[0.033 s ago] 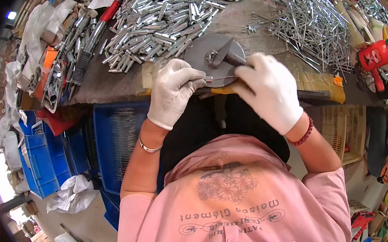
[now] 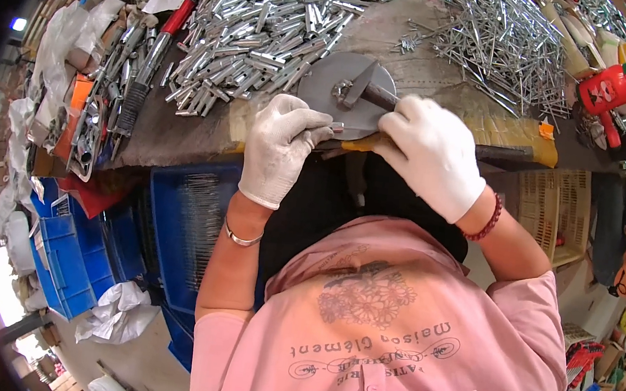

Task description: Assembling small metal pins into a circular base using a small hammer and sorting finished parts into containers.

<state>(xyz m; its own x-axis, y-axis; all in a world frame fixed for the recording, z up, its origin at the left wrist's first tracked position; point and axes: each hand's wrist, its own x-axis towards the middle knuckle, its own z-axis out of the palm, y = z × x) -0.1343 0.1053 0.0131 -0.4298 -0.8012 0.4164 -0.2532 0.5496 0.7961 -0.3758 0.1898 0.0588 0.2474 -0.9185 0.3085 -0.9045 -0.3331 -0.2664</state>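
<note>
My left hand (image 2: 282, 142), in a white glove, is closed on a short shiny metal tube (image 2: 338, 128), and only the tube's end shows past the fingertips. My right hand (image 2: 430, 151), gloved too, has its fingers pinched together; what they hold, if anything, is hidden. Just beyond both hands a round grey metal disc (image 2: 322, 81) lies at the bench edge. On it rests a dark hammer-shaped tool (image 2: 364, 89), its handle reaching to my right fingers. Whether they touch the handle I cannot tell.
Behind the disc lie a pile of metal tubes (image 2: 270, 28) and, to the right, a heap of thin metal rods (image 2: 500, 43). A red bottle (image 2: 607, 90) stands at far right. Blue bins (image 2: 74, 257) and a yellow crate (image 2: 570, 209) sit below the bench.
My right hand has shifted very slightly, its wrist a touch to the left and its knuckles lower. My left hand and the tube stay in place.
</note>
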